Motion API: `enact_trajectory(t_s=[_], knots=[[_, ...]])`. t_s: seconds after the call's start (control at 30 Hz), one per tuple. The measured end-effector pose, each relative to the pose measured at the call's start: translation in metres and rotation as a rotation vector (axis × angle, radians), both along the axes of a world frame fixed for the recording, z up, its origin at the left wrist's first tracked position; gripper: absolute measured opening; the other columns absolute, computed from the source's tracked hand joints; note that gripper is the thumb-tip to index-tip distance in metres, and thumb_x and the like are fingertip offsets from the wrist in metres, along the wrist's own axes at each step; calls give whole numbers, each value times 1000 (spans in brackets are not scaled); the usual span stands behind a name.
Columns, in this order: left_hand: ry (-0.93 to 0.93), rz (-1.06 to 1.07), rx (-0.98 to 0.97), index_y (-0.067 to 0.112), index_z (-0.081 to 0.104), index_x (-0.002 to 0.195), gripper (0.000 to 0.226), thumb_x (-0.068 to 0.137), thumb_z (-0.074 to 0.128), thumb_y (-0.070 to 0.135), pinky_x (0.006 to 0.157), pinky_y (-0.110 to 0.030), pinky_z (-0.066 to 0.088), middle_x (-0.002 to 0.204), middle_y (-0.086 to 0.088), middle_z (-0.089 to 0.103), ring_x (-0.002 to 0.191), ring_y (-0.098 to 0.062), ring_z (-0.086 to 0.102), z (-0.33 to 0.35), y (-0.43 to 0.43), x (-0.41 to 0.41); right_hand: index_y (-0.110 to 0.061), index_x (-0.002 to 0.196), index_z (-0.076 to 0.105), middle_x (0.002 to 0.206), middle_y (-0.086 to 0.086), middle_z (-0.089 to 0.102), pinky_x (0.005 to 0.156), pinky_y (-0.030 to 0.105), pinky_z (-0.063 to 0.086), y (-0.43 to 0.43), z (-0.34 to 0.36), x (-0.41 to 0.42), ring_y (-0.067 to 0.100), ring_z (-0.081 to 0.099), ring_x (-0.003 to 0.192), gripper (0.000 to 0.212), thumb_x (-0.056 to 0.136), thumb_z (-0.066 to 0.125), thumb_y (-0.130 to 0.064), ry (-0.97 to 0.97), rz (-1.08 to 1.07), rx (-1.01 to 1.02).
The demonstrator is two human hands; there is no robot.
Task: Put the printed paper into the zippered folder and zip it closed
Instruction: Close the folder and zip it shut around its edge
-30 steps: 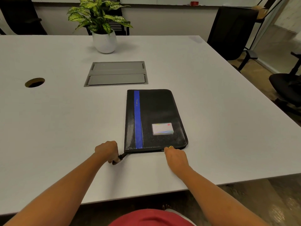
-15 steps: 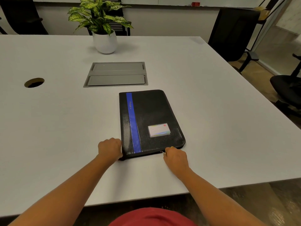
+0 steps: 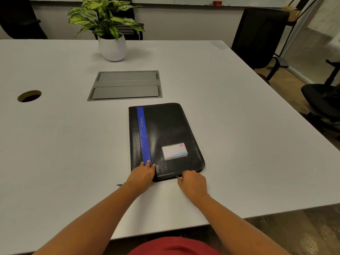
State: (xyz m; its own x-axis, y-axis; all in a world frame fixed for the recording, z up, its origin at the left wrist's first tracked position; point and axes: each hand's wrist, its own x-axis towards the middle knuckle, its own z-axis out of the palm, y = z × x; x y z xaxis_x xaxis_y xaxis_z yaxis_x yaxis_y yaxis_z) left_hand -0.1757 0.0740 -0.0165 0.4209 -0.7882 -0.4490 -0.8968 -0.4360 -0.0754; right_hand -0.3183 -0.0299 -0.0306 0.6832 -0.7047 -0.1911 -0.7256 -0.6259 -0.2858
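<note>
Head view: folder (image 3: 165, 129) lies flat, cover down, on the tabletop (image 3: 64, 144), stretching away from both grips. Left grip (image 3: 145, 173) has fingers straight, laid flat on the near corner over the blue stripe (image 3: 142, 129), holding nothing, likely pinning the folder so it won't slide when the zip is tugged. Right grip (image 3: 193, 183) is curled at the near edge, just right of the left grip, and seems to pinch a small metal zipper pull (image 3: 178, 177) poking out at its thumb side. Printed paper not visible, presumably already inside. Zip run between the grips: can't tell how much is left. Name card (image 3: 174, 150) sits just beyond the right grip.
</note>
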Motion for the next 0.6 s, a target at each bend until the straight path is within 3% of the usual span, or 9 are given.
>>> enact_trajectory(t_s=[0.1, 0.23, 0.4, 0.53, 0.6], knots=[[-11, -15, 25, 6, 12, 148, 62, 97, 43, 23, 109, -44, 33, 154, -21, 14, 140, -40, 22, -4, -2, -1, -16, 62, 39, 72, 4, 53, 63, 26, 32, 1, -1, 0, 15, 44, 69, 33, 94, 42, -24, 32, 23, 2], [-10, -19, 53, 5, 10, 148, 61, 98, 40, 24, 110, -43, 32, 155, -22, 12, 140, -40, 21, -6, -3, 0, -20, 53, 23, 58, -4, 34, 64, 25, 29, -4, 2, 0, 16, 43, 71, 45, 94, 41, -22, 74, 80, 4], [1, -32, 58, 6, 11, 148, 64, 97, 43, 27, 111, -42, 32, 155, -21, 12, 140, -40, 21, -5, -5, 2, -16, 73, 46, 79, 6, 58, 57, 21, 30, -16, 3, -9, 16, 44, 71, 22, 94, 43, -21, 42, 62, 21], [10, -27, 49, 6, 10, 148, 64, 97, 43, 27, 111, -41, 31, 155, -20, 12, 141, -39, 21, -4, -4, 2, -8, 87, 64, 91, 9, 67, 66, 25, 37, -36, 5, -27, 24, 63, 84, 23, 93, 47, -23, 51, -38, 2], [11, -24, 46, 6, 11, 148, 64, 97, 43, 27, 111, -41, 31, 155, -20, 12, 141, -39, 21, -4, -4, 2, -8, 86, 64, 93, 9, 69, 68, 28, 42, -44, 5, -31, 24, 63, 83, 24, 92, 49, -25, 56, -39, 5]])
